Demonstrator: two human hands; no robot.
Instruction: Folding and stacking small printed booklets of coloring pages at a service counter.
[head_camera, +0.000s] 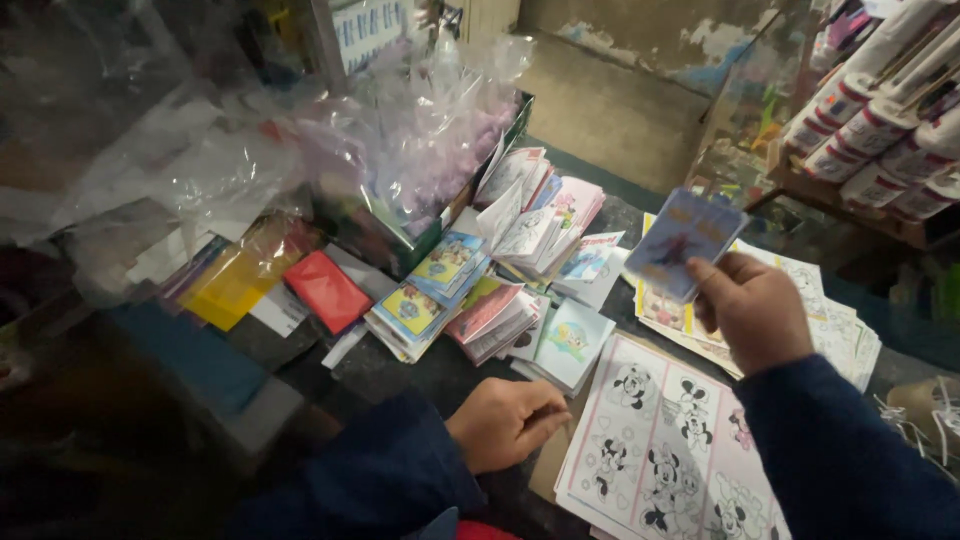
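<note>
Blue and lilac, a small booklet (683, 243) was pinched at its lower edge between the thumb and fingers of the right hand (752, 310), held tilted in the air above the dark counter (395, 372). Taking the colouring sheet (665, 450) of cartoon mice as the landmark: the booklet hung just beyond its far edge, over a spread of more printed sheets (835, 325). The left hand (505, 420) rested at the sheet's near left edge, fingers curled under, and whether it gripped anything could not be told. Left of the sheet and farther back lay fanned stacks of little picture books (470, 290), then a red packet (327, 290) and a yellow one (235, 280). Behind those stood a box under crinkled clear plastic bags (420, 140). Far right of the sheet, rolls (880, 125) were stacked on a shelf.

The booklet was held only by a corner, so it seemed liable to slip and drop onto the loose sheets; the leaning stacks looked ready to slide if nudged.
</note>
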